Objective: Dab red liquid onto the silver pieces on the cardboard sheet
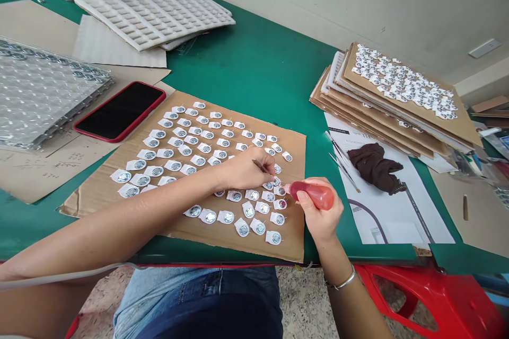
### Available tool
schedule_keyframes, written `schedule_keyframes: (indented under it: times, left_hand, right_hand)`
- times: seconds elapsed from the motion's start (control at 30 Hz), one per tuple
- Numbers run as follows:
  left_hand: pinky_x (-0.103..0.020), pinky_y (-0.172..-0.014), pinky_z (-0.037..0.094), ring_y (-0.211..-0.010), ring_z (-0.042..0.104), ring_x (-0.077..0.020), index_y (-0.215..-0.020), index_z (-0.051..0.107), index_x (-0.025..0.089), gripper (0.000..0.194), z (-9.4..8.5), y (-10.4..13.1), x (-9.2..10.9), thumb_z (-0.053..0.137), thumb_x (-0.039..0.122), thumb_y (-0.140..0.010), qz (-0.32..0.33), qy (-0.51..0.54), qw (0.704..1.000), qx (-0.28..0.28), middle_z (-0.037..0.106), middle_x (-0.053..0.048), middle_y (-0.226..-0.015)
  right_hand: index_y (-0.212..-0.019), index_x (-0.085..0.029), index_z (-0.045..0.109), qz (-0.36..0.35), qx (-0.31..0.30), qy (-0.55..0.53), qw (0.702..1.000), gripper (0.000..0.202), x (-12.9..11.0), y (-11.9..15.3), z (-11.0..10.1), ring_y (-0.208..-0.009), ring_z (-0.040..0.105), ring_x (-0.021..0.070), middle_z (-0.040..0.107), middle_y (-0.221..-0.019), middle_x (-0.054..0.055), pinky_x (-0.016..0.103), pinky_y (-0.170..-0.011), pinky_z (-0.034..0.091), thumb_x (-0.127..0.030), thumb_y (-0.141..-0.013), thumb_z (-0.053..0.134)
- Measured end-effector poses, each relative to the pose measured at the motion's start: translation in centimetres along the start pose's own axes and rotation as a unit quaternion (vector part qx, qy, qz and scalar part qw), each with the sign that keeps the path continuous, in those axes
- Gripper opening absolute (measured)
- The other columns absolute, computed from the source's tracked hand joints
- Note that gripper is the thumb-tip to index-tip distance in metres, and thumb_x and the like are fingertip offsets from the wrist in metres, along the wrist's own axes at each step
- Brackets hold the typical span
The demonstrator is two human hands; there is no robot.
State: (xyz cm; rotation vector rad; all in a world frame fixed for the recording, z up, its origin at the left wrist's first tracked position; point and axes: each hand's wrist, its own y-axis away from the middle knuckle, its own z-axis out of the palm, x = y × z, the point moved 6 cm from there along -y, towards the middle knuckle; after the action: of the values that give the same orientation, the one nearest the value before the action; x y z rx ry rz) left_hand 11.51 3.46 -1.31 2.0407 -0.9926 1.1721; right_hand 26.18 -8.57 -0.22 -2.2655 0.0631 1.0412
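Brown corrugated cardboard sheet lies flat on the green table top: stiff enough as a carrier, but it will bow if lifted by one edge, so support it underneath

On it, rows of small round shiny metal discs on white paper tabs: light, thin, smooth faces, likely to slide or flip if the sheet tilts; best taken by the paper tab edge, not the metal

Right hand is closed round a red soft squeeze bottle, nozzle pointing left at a disc in the near right rows. Bottle looks pliable and glossy; hold at the bulb, light pressure only

Left hand pinches thin metal tweezers, tips down among the same discs. Rigid, slippery, fine-pointed

Hands close together, not touching

Off to the sides: black phone in red case, white moulded cell tray, dark brown crumpled cloth, stack of loaded cardboard sheets
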Motion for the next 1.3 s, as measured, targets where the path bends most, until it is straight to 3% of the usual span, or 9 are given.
schedule_keyframes:
  times: [1.0, 1.13, 1.23, 1.3]
  left_hand:
    - [-0.02, -0.047, 0.037, -0.052, 0.05, -0.008, -0.071, 0.069, 0.014, 0.01, -0.2, 0.1, 0.3, 0.059, 0.016, -0.07, -0.007, 0.012, 1.0, 0.012, 0.063, 0.0, -0.062]
    - [-0.02, -0.048, 0.038, -0.053, 0.051, -0.0082, -0.07, 0.069, 0.014, 0.009, 0.0, 0.1, 0.3, 0.06, 0.017, -0.071, 0.003, 0.005, 1.0, 0.018, 0.063, 0.0, -0.061]
    - [-0.021, -0.051, 0.041, -0.057, 0.056, -0.0098, -0.073, 0.07, 0.015, 0.01, -0.3, 0.2, 0.8, 0.061, 0.019, -0.071, 0.006, 0.008, 0.999, 0.037, 0.066, -0.001, -0.066]
    - [-0.022, -0.054, 0.044, -0.061, 0.059, -0.0115, -0.074, 0.07, 0.015, 0.01, -1.0, 0.4, 1.4, 0.062, 0.021, -0.072, 0.0, 0.025, 0.998, 0.062, 0.068, -0.003, -0.069]
  right_hand:
    - [-0.094, -0.02, 0.06, -0.024, -0.021, -0.032, 0.999, 0.026, -0.5, -0.1, 0.5, -0.082, 0.062, 0.0193, 0.064, -0.088, 0.005, 0.037, -0.074, 0.052, -0.023, -0.072, 0.072]
    - [-0.092, -0.02, 0.061, -0.005, 0.041, -0.067, 0.997, 0.024, 0.2, 0.1, -0.4, -0.082, 0.062, 0.0197, 0.064, -0.087, 0.005, 0.036, -0.068, 0.054, -0.024, -0.071, 0.072]
    - [-0.09, -0.019, 0.061, 0.084, 0.124, -0.17, 0.974, 0.019, 1.8, 0.0, -1.7, -0.07, 0.063, 0.0166, 0.061, -0.088, 0.004, 0.027, -0.047, 0.051, -0.031, -0.076, 0.066]
    - [-0.089, -0.019, 0.06, 0.141, 0.141, -0.25, 0.947, 0.019, 2.5, -0.7, -2.3, -0.057, 0.061, 0.0126, 0.061, -0.085, 0.002, 0.023, -0.038, 0.046, -0.035, -0.079, 0.063]
